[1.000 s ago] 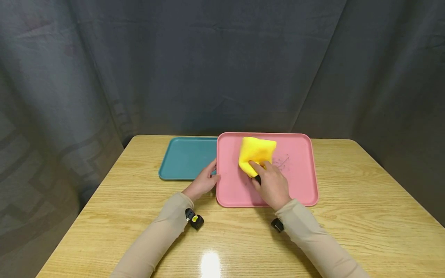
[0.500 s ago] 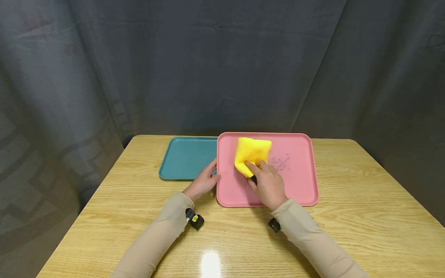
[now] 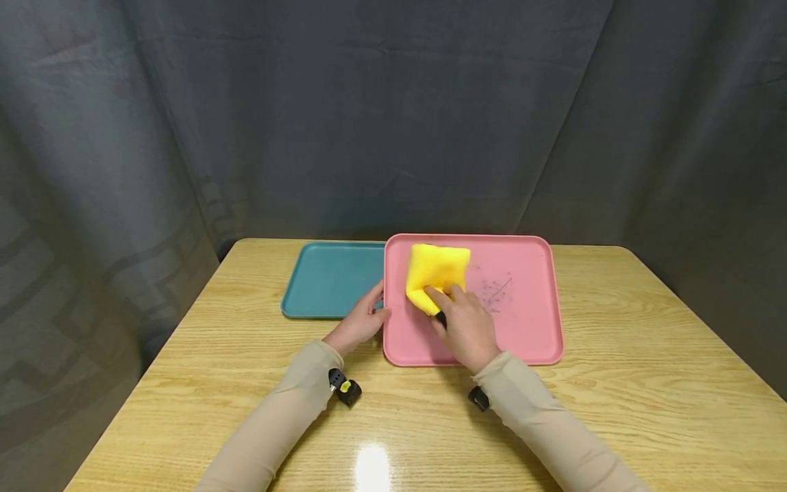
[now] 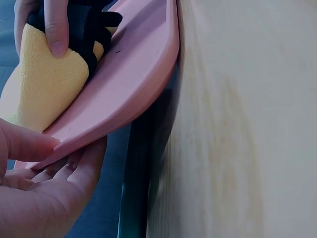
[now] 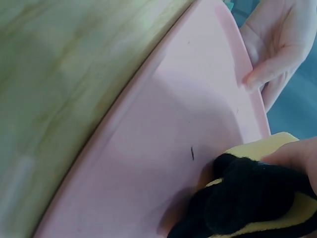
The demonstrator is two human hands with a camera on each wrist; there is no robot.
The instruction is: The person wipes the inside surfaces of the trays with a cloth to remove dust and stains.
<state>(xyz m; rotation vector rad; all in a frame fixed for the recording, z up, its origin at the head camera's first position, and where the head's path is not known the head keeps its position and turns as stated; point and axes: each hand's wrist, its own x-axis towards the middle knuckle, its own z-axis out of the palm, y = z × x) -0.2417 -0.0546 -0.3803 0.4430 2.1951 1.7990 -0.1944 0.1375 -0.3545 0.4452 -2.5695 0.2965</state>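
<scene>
My left hand (image 3: 358, 322) holds the left rim of a pink tray (image 3: 530, 335). In the left wrist view, its thumb lies on the rim and its fingers are underneath. A folded cloth (image 3: 438, 266), yellow with black fabric and edging, lies on the left half of this tray. My right hand (image 3: 470, 331) grips the cloth near its lower edge, fingertips pushed into the yellow side. Dark scribbled marks (image 3: 495, 291) show on the tray to the right of the cloth. A small dark fleck (image 5: 192, 153) appears beside the black fabric in the right wrist view.
A teal tray (image 3: 335, 273) lies at the back left, its right part hidden beneath the pink one. Both trays are on a light wooden table (image 3: 639, 355). A dark grey curtain (image 3: 393, 123) hangs right behind the table's far edge.
My right hand has slid the cloth leftward across the pink tray, uncovering more of the dark marks. The left hand and both trays have stayed in place.
</scene>
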